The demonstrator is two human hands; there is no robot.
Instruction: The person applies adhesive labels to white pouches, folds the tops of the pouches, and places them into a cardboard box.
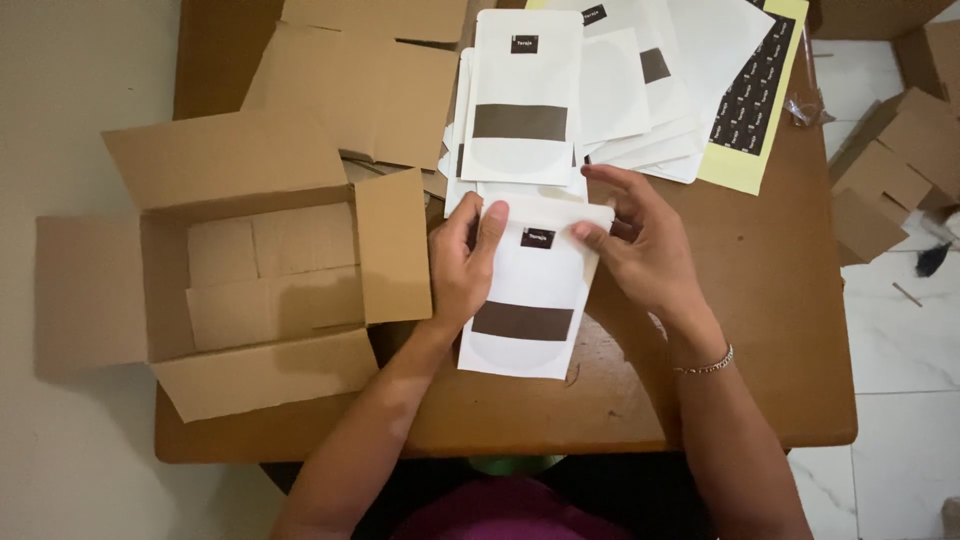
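White pouch (528, 290) gripped at top by left hand (462, 262), right hand (640, 245).

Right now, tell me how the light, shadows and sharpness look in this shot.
Head view: soft light; the open box throws a shadow left onto the floor; faint sheen on the table; left hand, right hand and pouch fairly sharp; edges slightly smeared, the lower frame dim.

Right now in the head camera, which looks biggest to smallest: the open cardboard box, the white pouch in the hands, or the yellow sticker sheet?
1. Open cardboard box, clearly largest.
2. White pouch.
3. Yellow sticker sheet, though pouches hide part of it, so its rank is unsure.
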